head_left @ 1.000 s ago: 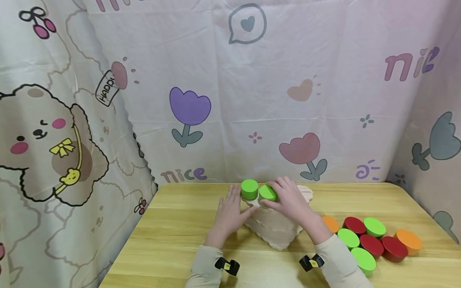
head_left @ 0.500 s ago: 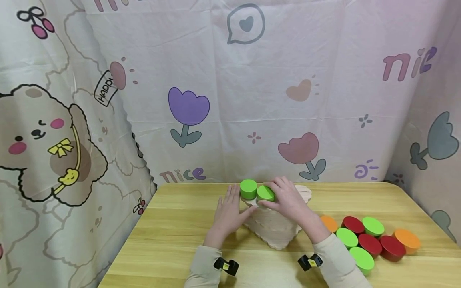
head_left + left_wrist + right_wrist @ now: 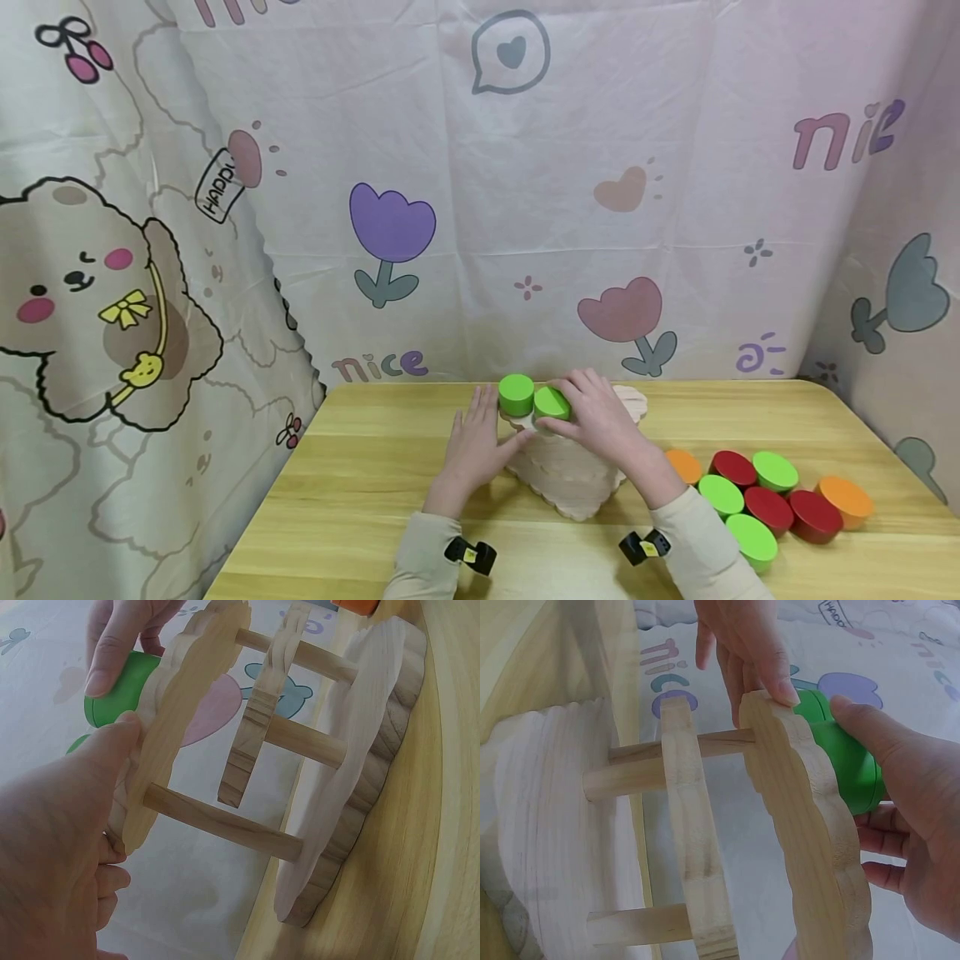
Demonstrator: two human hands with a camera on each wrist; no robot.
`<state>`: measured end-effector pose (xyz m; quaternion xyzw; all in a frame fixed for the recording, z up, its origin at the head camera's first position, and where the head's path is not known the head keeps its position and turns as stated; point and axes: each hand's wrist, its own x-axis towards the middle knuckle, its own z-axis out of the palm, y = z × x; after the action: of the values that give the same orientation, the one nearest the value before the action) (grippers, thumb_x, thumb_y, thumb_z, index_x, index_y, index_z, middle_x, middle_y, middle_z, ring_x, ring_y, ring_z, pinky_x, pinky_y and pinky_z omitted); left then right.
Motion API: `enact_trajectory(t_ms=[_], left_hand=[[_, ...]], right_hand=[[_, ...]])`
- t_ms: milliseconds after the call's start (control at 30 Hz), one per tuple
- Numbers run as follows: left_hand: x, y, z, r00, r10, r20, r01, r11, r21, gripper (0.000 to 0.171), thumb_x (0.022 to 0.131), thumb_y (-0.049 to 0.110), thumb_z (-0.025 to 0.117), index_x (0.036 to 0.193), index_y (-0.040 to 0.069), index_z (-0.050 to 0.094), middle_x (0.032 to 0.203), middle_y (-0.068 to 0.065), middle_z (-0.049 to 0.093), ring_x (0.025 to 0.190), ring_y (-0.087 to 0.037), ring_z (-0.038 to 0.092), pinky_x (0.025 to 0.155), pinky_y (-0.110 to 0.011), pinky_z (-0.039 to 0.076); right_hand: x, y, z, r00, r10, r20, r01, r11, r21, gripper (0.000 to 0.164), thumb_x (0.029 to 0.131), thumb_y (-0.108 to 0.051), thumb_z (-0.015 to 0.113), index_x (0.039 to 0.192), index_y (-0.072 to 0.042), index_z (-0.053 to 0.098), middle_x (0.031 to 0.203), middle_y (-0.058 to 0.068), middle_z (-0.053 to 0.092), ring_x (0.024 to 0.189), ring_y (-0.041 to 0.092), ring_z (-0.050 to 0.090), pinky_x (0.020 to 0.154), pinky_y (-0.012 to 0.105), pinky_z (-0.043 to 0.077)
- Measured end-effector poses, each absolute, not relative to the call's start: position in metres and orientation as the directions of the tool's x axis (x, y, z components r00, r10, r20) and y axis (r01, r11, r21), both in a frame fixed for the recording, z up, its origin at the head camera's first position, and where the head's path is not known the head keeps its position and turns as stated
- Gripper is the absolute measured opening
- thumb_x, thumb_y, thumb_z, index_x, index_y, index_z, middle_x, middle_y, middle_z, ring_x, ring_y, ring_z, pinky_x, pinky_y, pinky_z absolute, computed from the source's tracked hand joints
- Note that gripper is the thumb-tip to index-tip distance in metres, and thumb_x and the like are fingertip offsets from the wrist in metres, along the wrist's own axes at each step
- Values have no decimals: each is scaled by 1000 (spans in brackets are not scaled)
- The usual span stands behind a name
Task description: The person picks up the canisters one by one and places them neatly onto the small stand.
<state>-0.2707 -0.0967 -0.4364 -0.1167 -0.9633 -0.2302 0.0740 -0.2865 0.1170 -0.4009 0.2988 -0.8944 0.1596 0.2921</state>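
A tiered wooden stand (image 3: 573, 475) with scalloped edges stands on the table. Its stacked boards are joined by round dowels, as the left wrist view shows. Two green cylindrical blocks sit on the top board at its far left. My right hand (image 3: 600, 421) pinches the nearer green block (image 3: 551, 403) between thumb and fingers. That block stands against the other green block (image 3: 517, 395), or almost so. My left hand (image 3: 476, 450) lies along the stand's left side with fingers extended. Its thumb (image 3: 780, 682) touches the top board's edge (image 3: 810, 795).
To the right on the wooden table (image 3: 360, 492) lies a cluster of round blocks: green (image 3: 751, 540), red (image 3: 816, 515) and orange (image 3: 846, 500). The right forearm passes close beside them. A printed curtain (image 3: 480, 208) hangs behind the table's back edge.
The right hand has slid its green block slightly left, narrowing the gap to the other green block. The left hand has stayed in place. The head view has shifted a little.
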Motion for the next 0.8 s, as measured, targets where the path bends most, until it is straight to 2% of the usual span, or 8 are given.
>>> enact_trajectory(t_ms=[100, 333, 467, 800], left_hand=[[-270, -97, -435, -964, 186, 192, 253, 867, 428, 102, 87, 78, 38, 157, 9, 11, 165, -8, 11, 154, -26, 7, 122, -60, 12], [-269, -97, -436, -964, 188, 187, 253, 864, 436, 103, 86, 80, 36, 158, 11, 9, 165, -8, 7, 154, -25, 4, 122, -59, 10], [-270, -96, -437, -965, 186, 184, 250, 863, 440, 104, 86, 80, 37, 158, 11, 10, 165, -7, 6, 154, -24, 3, 122, -58, 10], [-271, -96, -437, -967, 180, 180, 244, 859, 451, 106, 84, 82, 36, 158, 10, 11, 165, -6, 6, 154, -24, 3, 123, -57, 9]], right_hand=[[-286, 117, -401, -651, -443, 616, -618, 780, -93, 59, 76, -53, 76, 116, -11, 66, 105, 3, 62, 95, 20, 51, 78, 34, 43], [-280, 127, -397, -633, -438, 638, -624, 777, -85, 78, 76, -57, 74, 135, -10, 55, 113, 8, 63, 105, 26, 54, 87, 42, 46], [-274, 139, -395, -606, -443, 660, -638, 767, -71, 74, 78, -53, 73, 135, -10, 55, 112, 8, 62, 107, 27, 54, 92, 44, 45], [-253, 177, -404, -584, -433, 687, -617, 786, -30, 60, 78, -44, 75, 123, -6, 62, 109, 9, 63, 105, 30, 57, 87, 48, 48]])
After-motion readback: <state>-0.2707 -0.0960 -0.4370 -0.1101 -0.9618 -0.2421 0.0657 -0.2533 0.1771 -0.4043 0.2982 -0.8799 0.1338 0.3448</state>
